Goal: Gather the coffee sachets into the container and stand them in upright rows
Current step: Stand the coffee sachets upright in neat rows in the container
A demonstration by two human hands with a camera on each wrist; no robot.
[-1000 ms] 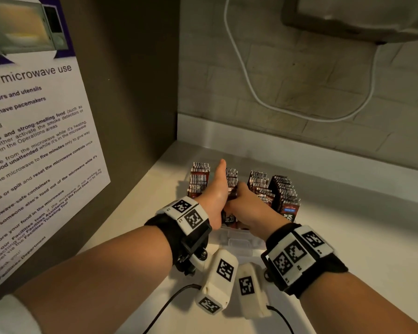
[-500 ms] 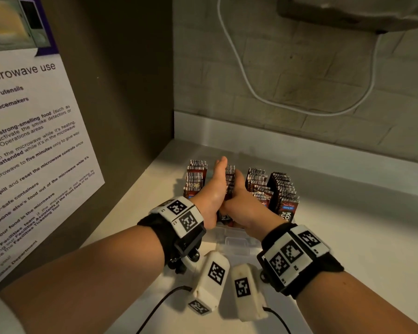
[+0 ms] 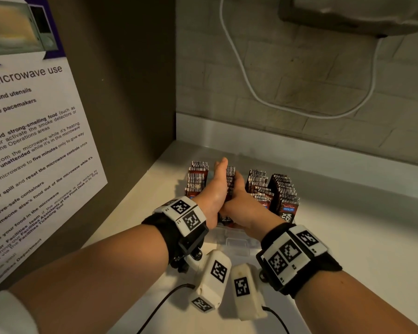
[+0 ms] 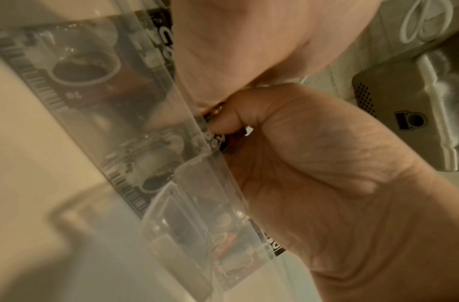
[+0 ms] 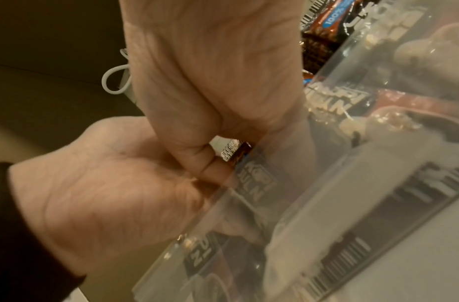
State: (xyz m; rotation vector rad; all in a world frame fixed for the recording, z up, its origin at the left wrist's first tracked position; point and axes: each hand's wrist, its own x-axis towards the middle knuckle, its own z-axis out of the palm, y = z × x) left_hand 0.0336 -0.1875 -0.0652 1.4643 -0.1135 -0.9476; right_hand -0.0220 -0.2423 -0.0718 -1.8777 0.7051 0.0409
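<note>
Squeezing one sachet row (image 3: 230, 179) between left hand (image 3: 215, 189) flat and right hand (image 3: 239, 198) curled round it, inside container (image 3: 237, 239); keep pressure even, tops level.

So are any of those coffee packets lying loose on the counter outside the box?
No: in the head view every coffee sachet stands in rows inside the clear container, none on the counter.

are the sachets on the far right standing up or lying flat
Standing up. In the head view the far-right row of sachets shows its crimped top edges stacked one behind another, leaning slightly, inside the clear container.
</note>
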